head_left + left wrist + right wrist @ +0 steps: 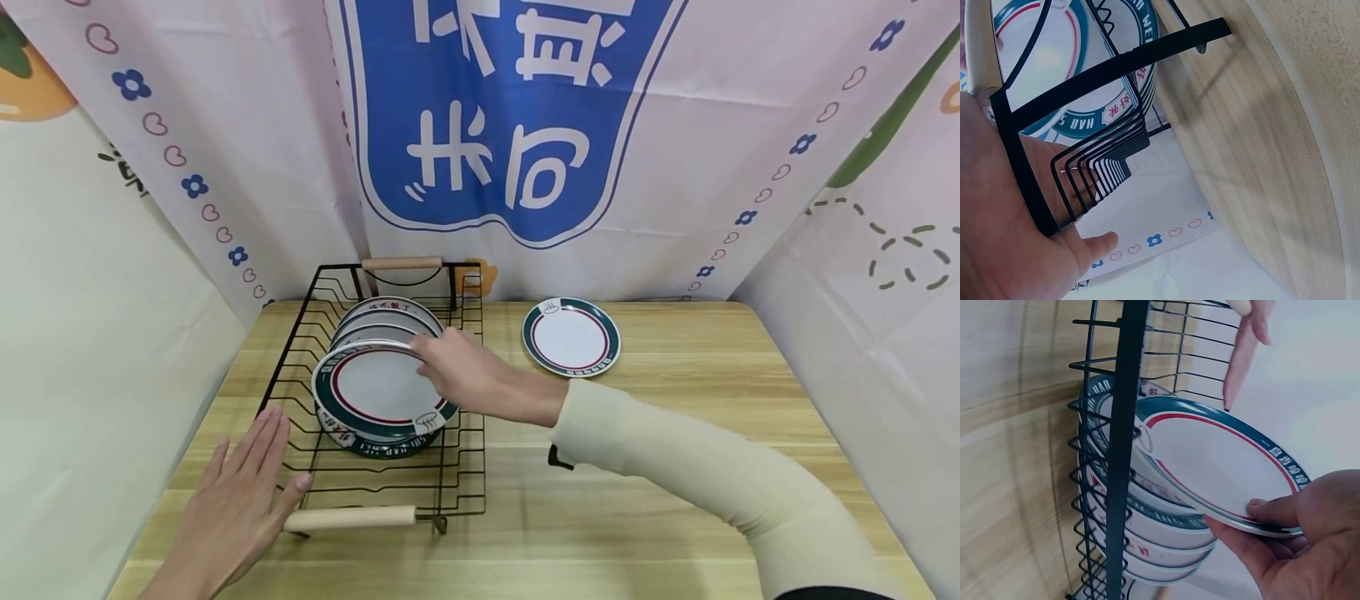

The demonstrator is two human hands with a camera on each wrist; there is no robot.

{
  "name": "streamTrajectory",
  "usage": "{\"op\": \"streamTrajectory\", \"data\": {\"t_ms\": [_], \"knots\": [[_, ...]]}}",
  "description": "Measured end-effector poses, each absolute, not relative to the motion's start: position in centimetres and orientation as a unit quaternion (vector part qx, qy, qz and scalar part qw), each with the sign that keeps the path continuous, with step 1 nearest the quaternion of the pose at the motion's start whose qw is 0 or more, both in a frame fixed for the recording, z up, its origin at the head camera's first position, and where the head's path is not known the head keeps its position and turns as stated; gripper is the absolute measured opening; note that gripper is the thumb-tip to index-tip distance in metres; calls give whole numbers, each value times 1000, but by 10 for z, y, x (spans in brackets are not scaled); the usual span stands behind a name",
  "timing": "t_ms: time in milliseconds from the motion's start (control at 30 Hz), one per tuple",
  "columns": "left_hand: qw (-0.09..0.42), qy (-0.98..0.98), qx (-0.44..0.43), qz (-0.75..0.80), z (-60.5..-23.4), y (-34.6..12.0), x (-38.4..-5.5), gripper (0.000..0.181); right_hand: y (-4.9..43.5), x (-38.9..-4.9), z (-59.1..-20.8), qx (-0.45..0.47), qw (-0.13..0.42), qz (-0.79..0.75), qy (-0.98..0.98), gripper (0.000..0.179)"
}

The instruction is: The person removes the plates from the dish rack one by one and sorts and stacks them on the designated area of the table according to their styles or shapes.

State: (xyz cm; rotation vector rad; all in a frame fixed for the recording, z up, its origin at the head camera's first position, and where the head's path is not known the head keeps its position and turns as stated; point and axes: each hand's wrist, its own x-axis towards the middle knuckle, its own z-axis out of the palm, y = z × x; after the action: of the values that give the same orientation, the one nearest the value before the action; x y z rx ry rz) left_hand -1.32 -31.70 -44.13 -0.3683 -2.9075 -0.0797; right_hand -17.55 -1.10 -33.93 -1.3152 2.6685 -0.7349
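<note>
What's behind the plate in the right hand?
In the head view, behind the held plate, upper parts of more plates show in the black wire rack. The plate hides much of the rest; their exact number is unclear.

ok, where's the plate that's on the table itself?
In the head view, the loose plate lies at the back of the table, right of the wire rack and the right hand, near the hanging curtain.

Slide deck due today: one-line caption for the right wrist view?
Right hand pinching the edge of a green-rimmed plate at a black wire dish rack holding more plates.
</note>
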Motion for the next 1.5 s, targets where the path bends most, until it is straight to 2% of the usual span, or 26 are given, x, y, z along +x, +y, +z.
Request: {"op": "streamTrajectory", "data": {"t_ms": [167,367,733,900,1067,1300,1500], "knots": [[106,-986,-125,-24,-442,-316,-13,80,11,-177,-328,-421,27,-287,860,12],[108,-986,-126,-26,-443,-315,-13,79,37,-182,-306,-406,-18,-311,859,7],[100,-987,-122,-26,-443,-317,-14,80,81,-194,-273,-334,-81,-318,884,26],[97,-988,-121,-25,-442,-319,-13,80,102,-209,-270,-277,-54,-309,908,32],[98,-987,-123,-29,-442,-316,-12,80,130,-231,-275,-215,-37,-307,926,26],[106,-986,-126,-26,-442,-316,-13,80,169,-261,-295,-140,-22,-319,937,37],[104,-986,-125,-25,-441,-317,-13,79,197,-275,-317,-102,-11,-317,943,34]]}}
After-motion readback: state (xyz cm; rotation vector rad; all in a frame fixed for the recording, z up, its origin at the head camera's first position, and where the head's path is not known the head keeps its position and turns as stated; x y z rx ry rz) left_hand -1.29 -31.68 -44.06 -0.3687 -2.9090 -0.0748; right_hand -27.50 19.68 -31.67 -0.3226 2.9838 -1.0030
